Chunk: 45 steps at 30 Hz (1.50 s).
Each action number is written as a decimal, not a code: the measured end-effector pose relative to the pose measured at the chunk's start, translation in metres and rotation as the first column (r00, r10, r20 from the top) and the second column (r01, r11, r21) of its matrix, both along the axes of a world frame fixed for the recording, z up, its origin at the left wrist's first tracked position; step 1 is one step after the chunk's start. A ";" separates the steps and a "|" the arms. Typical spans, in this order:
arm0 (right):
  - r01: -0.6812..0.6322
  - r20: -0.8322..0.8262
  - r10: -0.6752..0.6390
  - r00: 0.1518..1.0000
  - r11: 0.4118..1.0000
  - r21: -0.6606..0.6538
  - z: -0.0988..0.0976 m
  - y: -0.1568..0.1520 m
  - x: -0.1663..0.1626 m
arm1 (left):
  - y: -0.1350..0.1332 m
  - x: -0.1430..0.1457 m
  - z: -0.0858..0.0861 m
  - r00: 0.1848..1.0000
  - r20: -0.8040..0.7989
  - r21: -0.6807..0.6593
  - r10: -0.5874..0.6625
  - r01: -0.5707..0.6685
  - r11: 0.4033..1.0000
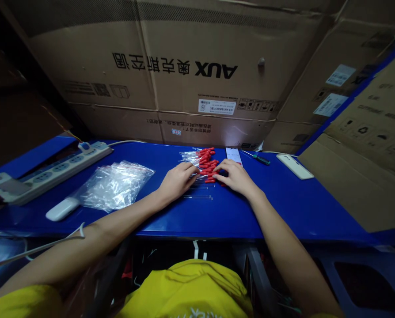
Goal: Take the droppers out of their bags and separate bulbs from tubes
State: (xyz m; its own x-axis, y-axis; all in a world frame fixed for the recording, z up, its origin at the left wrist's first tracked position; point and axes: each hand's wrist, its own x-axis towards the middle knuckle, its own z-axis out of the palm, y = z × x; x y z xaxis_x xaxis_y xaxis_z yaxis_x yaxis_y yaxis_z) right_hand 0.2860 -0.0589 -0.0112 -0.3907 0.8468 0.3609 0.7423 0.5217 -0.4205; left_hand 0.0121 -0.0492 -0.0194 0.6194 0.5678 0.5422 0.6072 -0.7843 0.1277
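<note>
A pile of clear glass droppers with red rubber bulbs lies on the blue table, bulbs pointing right. My left hand is at the pile's left front, fingers closed on the clear tube of a dropper. From the right, my right hand pinches at a red bulb with thumb and forefinger. Both hands partly hide the pieces between them. Just in front of the pile, a bare clear tube lies loose on the table.
Clear plastic bags lie left, beside a white earbud case and a power strip. At the right are a green-handled screwdriver, a pale phone and a paper label. Cardboard walls the back.
</note>
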 end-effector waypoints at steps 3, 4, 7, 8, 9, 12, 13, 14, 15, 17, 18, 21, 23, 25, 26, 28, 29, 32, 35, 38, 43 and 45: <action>-0.021 -0.013 0.021 1.000 0.999 0.029 -0.001 0.001 -0.003 | 0.000 0.001 0.001 1.000 0.006 0.001 0.012 -0.012 1.000; -0.034 -0.024 0.035 0.999 0.999 0.040 -0.001 0.001 -0.003 | 0.000 0.001 0.001 1.000 0.011 0.003 0.007 -0.007 1.000; -0.061 -0.072 0.065 0.995 0.997 0.054 0.004 -0.002 -0.004 | -0.001 0.002 0.002 0.999 0.024 0.013 -0.030 0.030 0.999; -0.067 -0.095 0.072 0.993 0.996 0.055 0.005 -0.003 -0.005 | -0.001 0.003 0.003 0.999 0.025 0.017 -0.046 0.045 0.999; -0.072 -0.117 0.078 0.990 0.996 0.056 0.006 -0.004 -0.006 | -0.001 0.003 0.003 0.998 0.022 0.021 -0.060 0.059 0.998; -0.076 -0.143 0.085 0.986 0.995 0.066 0.007 -0.006 -0.009 | -0.001 0.007 0.002 0.997 -0.001 0.039 -0.081 0.081 0.996; -0.074 -0.140 0.083 0.987 0.995 0.068 0.007 -0.006 -0.010 | -0.001 0.009 0.002 0.997 -0.012 0.048 -0.081 0.082 0.995; -0.072 -0.138 0.081 0.987 0.995 0.069 0.007 -0.006 -0.010 | 0.000 0.011 0.001 0.997 -0.025 0.059 -0.078 0.079 0.995; -0.072 -0.140 0.082 0.987 0.995 0.072 0.006 -0.006 -0.011 | 0.001 0.013 0.000 0.997 -0.041 0.068 -0.072 0.074 0.995; -0.080 -0.156 0.092 0.983 0.994 0.078 0.005 -0.007 -0.013 | 0.003 0.016 -0.002 0.996 -0.076 0.084 -0.050 0.057 0.995; -0.085 -0.167 0.098 0.981 0.993 0.079 0.004 -0.007 -0.014 | 0.004 0.017 -0.003 0.995 -0.090 0.090 -0.038 0.046 0.995; -0.088 -0.191 0.099 0.977 0.994 0.068 0.003 -0.007 -0.017 | 0.006 0.020 -0.005 0.996 -0.093 0.101 -0.013 0.023 0.995; -0.086 -0.192 0.099 0.976 0.993 0.076 0.002 -0.007 -0.019 | 0.005 0.022 -0.005 0.997 -0.074 0.093 -0.005 0.012 0.996; -0.099 -0.191 0.119 0.974 0.989 0.107 0.002 -0.007 -0.021 | 0.004 0.023 -0.004 0.998 -0.061 0.073 0.002 0.003 0.997; -0.108 -0.192 0.131 0.973 0.986 0.126 0.002 -0.006 -0.022 | 0.003 0.024 -0.003 0.998 -0.061 0.061 0.005 -0.001 0.998; -0.113 -0.196 0.142 0.970 0.982 0.152 0.001 -0.006 -0.024 | 0.001 0.025 0.000 0.997 -0.077 0.032 -0.001 0.003 0.999; -0.110 -0.197 0.140 0.970 0.982 0.154 0.000 -0.006 -0.025 | 0.000 0.026 0.001 0.996 -0.092 0.017 -0.008 0.009 1.000; -0.103 -0.190 0.126 0.974 0.986 0.129 -0.002 -0.005 -0.027 | -0.002 0.025 0.001 0.989 -0.148 -0.021 -0.008 0.005 1.000; -0.109 -0.197 0.129 0.972 0.988 0.106 -0.005 -0.004 -0.026 | -0.003 0.024 -0.001 0.980 -0.195 -0.051 0.026 -0.036 0.998; -0.117 -0.225 0.134 0.965 0.989 0.087 -0.005 -0.003 -0.024 | -0.003 0.023 -0.002 0.976 -0.216 -0.079 0.019 -0.037 0.996; -0.132 -0.265 0.151 0.952 0.987 0.090 -0.001 -0.004 -0.021 | -0.001 0.022 -0.001 0.980 -0.197 -0.081 -0.003 -0.013 0.997; -0.134 -0.276 0.154 0.949 0.987 0.090 0.001 -0.005 -0.021 | -0.001 0.021 0.000 0.982 -0.187 -0.076 -0.002 -0.012 0.997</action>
State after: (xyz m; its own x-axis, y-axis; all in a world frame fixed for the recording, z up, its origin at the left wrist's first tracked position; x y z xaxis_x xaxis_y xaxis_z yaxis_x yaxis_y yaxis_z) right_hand 0.2651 -0.0637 -0.0099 -0.3806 0.7582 0.5294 0.5142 0.6494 -0.5603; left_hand 0.0333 -0.0499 -0.0197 0.7028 0.6064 0.3720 0.6300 -0.7734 0.0705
